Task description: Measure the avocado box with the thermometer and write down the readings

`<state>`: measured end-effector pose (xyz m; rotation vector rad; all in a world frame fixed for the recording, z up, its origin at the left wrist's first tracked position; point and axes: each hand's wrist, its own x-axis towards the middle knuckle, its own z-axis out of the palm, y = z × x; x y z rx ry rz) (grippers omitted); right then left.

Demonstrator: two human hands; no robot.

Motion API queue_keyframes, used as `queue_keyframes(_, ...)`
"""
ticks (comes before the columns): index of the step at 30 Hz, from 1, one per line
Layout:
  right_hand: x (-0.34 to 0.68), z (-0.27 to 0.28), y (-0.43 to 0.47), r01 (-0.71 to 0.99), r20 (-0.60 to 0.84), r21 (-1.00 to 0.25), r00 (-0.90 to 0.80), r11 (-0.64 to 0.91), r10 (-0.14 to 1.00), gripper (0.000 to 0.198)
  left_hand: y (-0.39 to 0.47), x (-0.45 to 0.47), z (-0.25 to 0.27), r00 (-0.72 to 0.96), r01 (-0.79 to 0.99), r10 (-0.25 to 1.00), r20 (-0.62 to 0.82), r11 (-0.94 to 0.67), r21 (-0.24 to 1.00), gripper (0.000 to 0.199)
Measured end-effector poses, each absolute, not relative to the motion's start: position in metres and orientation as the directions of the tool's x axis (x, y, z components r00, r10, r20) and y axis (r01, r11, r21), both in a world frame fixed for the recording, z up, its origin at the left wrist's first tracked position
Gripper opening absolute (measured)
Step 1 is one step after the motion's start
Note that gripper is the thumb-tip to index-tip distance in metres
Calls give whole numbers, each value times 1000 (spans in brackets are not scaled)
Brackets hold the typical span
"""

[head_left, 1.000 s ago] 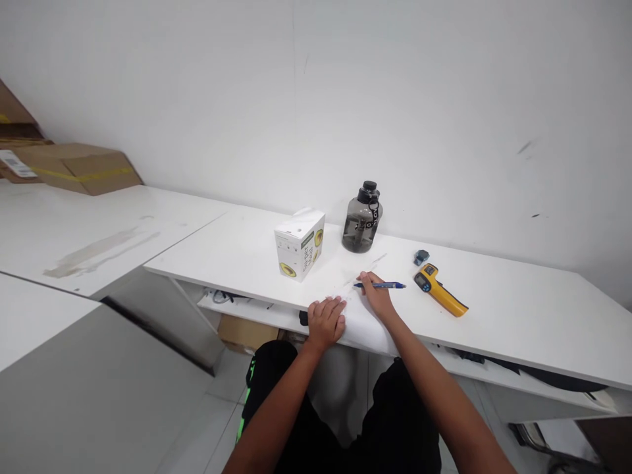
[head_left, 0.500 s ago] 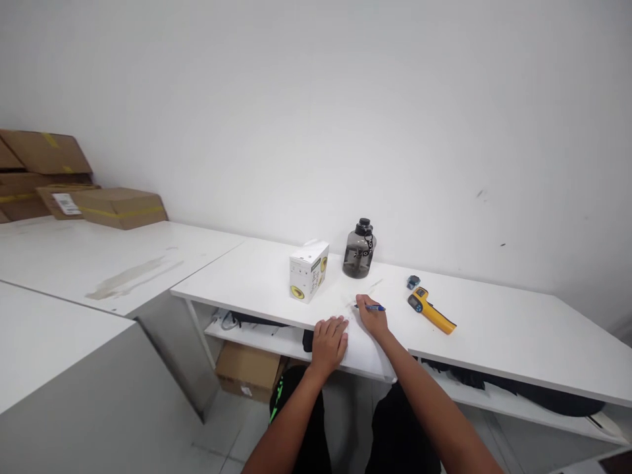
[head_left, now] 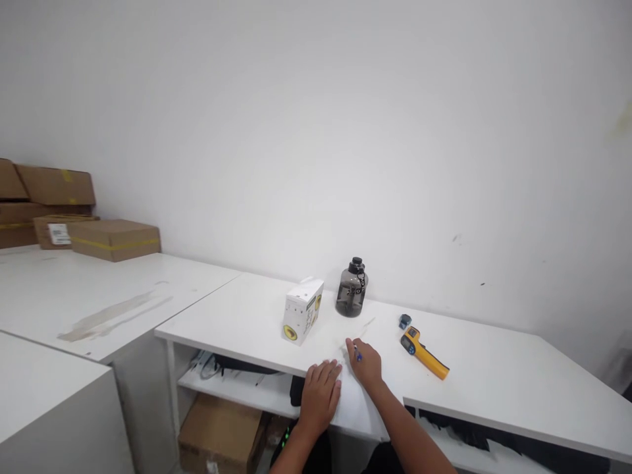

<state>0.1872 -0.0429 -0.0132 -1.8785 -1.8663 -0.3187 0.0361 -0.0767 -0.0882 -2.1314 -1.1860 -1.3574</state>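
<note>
While my right hand point(head_left: 366, 366) grips the blue pen point(head_left: 358, 356) over the white paper point(head_left: 354, 403) at the front of the tabletop point(head_left: 498, 372), my left hand point(head_left: 320, 396) lies open, fingers extended, at the paper's left edge. I'd hold the sheet flat with light pressure and steer the pen from the fingers; its tip is hidden from me. Behind, the avocado-printed box point(head_left: 302, 311) hides any contents; the capped, see-through bottle point(head_left: 351, 289) looks partly filled, I judge.

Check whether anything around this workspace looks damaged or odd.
A brownish, streaky patch mars the white table bearing the cardboard boxes; stain or worn surface, I can't tell. Small dark marks also spot the wall.
</note>
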Motion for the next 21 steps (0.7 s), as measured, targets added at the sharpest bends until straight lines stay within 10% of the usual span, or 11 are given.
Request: queue_keyframes(21,184,-15,-40,987,422,-159,97,-32,901,50,-76,36,-83,178,797,375,910,-597,90,34)
